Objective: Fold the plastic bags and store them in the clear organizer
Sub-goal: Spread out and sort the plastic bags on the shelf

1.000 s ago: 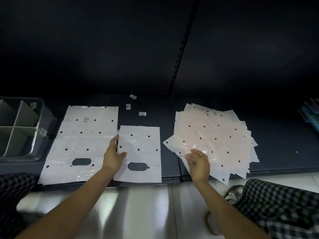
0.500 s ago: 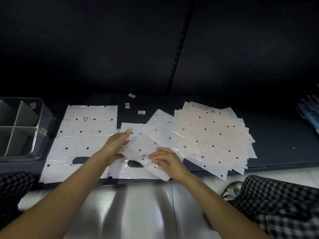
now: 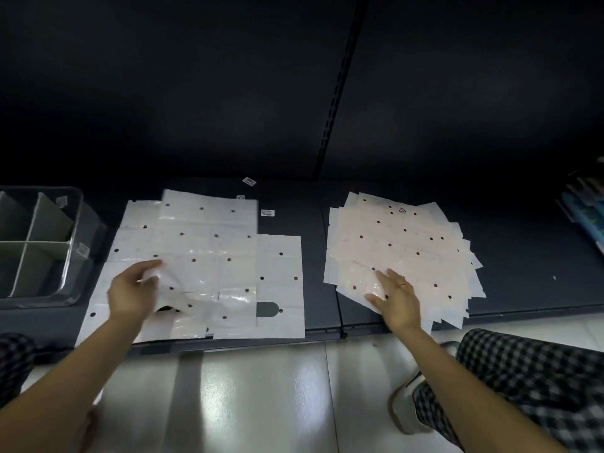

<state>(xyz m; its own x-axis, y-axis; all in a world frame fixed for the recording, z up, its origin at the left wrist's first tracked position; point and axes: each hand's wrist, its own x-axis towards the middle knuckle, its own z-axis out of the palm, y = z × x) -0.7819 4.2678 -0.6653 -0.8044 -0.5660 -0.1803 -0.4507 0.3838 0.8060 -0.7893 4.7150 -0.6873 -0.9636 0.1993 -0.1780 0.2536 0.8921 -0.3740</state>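
A newly laid white dotted plastic bag lies flat across two other bags on the dark shelf: one unfolded at the left and one folded at the right. My left hand pinches the new bag's near left corner, which curls up. A fanned stack of the same bags lies at the right, and my right hand rests flat on its near edge with straight fingers. The clear organizer with grey dividers stands at the far left.
Small loose labels lie on the dark shelf behind the bags. A vertical slotted post splits the dark back wall. Coloured packs sit at the far right. White floor tiles and my checked trouser legs are below.
A bag taken from the right stack was carried left and spread over the two bags there. My right hand went back to the stack; my left hand now holds the new bag's corner.
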